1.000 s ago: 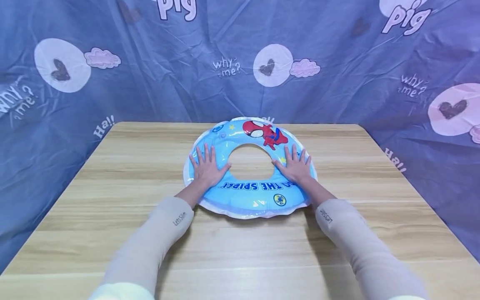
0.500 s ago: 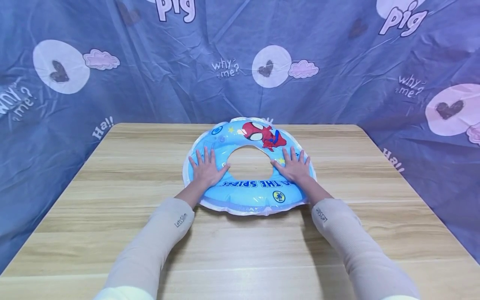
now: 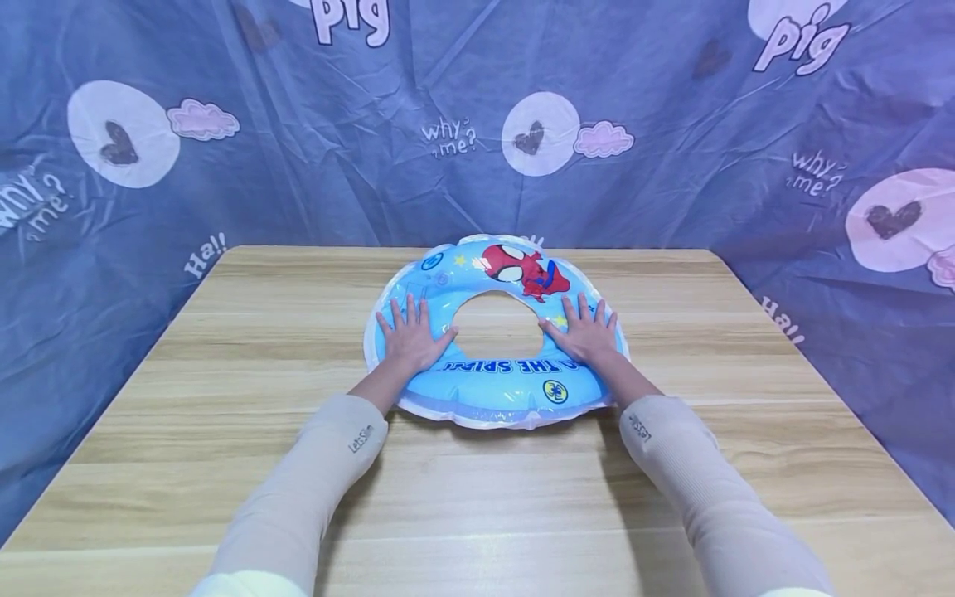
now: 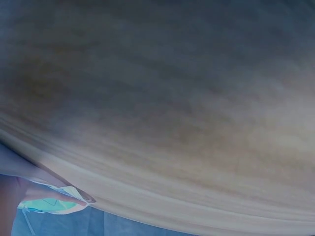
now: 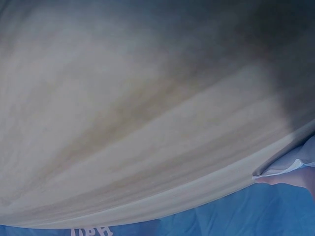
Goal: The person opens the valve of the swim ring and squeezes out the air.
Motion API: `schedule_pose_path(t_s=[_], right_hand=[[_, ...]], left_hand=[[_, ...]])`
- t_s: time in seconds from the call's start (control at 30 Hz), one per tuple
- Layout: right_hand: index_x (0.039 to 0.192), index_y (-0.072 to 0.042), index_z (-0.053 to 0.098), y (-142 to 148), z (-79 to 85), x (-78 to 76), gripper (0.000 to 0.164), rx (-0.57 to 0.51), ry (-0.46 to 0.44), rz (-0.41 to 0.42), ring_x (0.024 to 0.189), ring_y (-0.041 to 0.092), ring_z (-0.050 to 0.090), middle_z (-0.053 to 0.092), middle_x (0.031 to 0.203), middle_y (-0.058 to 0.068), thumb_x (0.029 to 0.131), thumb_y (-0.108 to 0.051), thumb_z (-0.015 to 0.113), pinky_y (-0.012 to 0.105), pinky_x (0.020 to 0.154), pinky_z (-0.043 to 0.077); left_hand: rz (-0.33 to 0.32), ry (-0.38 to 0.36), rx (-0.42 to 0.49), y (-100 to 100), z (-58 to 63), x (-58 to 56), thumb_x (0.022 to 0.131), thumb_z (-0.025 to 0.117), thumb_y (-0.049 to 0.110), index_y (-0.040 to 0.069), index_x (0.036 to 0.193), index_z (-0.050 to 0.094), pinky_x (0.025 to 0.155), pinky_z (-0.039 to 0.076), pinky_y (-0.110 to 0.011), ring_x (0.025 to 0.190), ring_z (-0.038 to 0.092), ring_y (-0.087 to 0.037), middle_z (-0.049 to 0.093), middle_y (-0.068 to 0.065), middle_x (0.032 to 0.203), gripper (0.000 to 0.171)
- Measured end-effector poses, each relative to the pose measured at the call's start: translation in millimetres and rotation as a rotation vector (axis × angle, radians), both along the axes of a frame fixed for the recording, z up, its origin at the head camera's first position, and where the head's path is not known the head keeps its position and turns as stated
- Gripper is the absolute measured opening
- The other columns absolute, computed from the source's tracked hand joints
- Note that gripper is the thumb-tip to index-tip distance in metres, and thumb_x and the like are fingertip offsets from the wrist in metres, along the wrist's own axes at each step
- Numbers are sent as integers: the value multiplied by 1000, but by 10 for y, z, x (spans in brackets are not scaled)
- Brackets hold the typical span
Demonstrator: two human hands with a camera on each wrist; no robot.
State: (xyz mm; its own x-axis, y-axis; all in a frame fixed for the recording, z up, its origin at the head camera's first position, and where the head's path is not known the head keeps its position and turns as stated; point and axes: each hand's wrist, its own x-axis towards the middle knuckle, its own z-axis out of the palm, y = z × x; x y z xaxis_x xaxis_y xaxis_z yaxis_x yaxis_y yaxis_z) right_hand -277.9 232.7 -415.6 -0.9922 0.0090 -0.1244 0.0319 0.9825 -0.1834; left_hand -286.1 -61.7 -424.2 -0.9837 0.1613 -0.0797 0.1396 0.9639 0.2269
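An inflated blue swim ring (image 3: 507, 396) with a white edge lies on the wooden table. A red and blue cartoon figure is printed on its far side, and upside-down lettering on its near side. My left hand (image 3: 410, 338) rests on the ring's left part, fingers spread and straight, thumb by the inner hole. On the right part my right hand (image 3: 589, 333) lies in the same way, its thumb toward the hole. In the left wrist view a piece of the swim ring (image 4: 54, 205) shows at the lower left; the right wrist view catches only its edge (image 5: 285, 168).
The light wood-grain table (image 3: 477, 506) spreads around the ring, its far edge just behind it. A blue printed cloth (image 3: 358, 166) hangs behind and along both sides of the table.
From one second to half a second ago, the ring's near edge rose slightly and creases appeared in it under my hands. Since then nothing has visibly moved.
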Motion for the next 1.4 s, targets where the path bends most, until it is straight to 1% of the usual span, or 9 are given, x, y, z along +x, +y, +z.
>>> schedule_pose_path(t_s=[0.27, 0.47, 0.63, 0.8, 0.93, 1.07, 1.13, 1.3, 1.4], right_hand=[[148, -10, 3, -5, 7, -9, 88, -2, 10, 13, 128, 50, -15, -6, 150, 22, 86, -71, 17, 63, 98, -11], [148, -9, 6, -41, -15, 62, 86, -22, 43, -5, 129, 51, -12, -3, 150, 23, 87, -68, 22, 63, 97, -11], [148, -8, 7, -136, -24, 261, 85, -68, 64, -60, 129, 52, -11, -2, 149, 24, 89, -65, 25, 64, 97, -10], [147, -5, 7, -217, 117, 536, 84, -123, -37, -122, 127, 55, -10, -2, 148, 28, 90, -63, 26, 65, 98, -5], [146, -1, 14, -227, 335, 632, 85, -64, -91, -113, 125, 58, 9, 13, 144, 31, 90, -64, 27, 65, 98, 9], [137, 3, 33, -238, 507, 513, 78, 68, 46, -73, 111, 49, 37, 40, 124, 30, 90, -59, 36, 59, 91, 29], [131, 5, 39, -250, 548, 371, 73, 108, 139, -51, 106, 43, 41, 44, 115, 28, 90, -55, 43, 56, 89, 33], [136, 2, 34, -327, 502, -68, 72, 59, 235, 62, 117, 40, 35, 38, 127, 26, 89, -51, 48, 53, 98, 29], [145, -7, 23, -391, 365, -273, 72, -13, 203, 117, 128, 44, 20, 22, 143, 22, 92, -53, 41, 56, 103, 16]], left_hand=[[6, -1, -7, -3, 9, -8, 86, 21, 70, 6, 147, 3, 98, -14, -61, 131, -17, -41, -8, -18, 150, 90], [-30, -17, 2, -33, -3, -11, 87, 20, 70, 5, 147, 1, 97, -16, -61, 130, -19, -41, -10, -18, 149, 91], [-102, 2, 15, -120, -11, -16, 89, 21, 67, 5, 147, 1, 98, -15, -59, 131, -18, -40, -10, -17, 150, 87], [-204, 17, 23, -240, -21, 5, 90, 25, 65, 7, 147, 3, 99, -14, -58, 133, -15, -39, -8, -15, 151, 85], [-270, -6, 79, -316, 41, 8, 90, 28, 64, 5, 147, 3, 99, -14, -58, 133, -15, -39, -7, -16, 151, 85], [-245, -56, 212, -350, 190, -9, 91, 29, 62, 6, 148, 5, 100, -13, -57, 134, -12, -37, -5, -16, 151, 83], [-212, -15, 230, -325, 255, -41, 92, 28, 61, 5, 147, 10, 101, -9, -58, 135, -6, -38, -1, -17, 151, 81], [-132, 131, 121, -163, 315, -191, 92, 28, 60, 5, 147, 17, 101, -2, -61, 135, 1, -41, 7, -18, 151, 78], [-95, 98, 63, -40, 256, -299, 92, 24, 62, 8, 148, 6, 100, -4, -63, 134, -7, -40, -1, -15, 152, 80]])
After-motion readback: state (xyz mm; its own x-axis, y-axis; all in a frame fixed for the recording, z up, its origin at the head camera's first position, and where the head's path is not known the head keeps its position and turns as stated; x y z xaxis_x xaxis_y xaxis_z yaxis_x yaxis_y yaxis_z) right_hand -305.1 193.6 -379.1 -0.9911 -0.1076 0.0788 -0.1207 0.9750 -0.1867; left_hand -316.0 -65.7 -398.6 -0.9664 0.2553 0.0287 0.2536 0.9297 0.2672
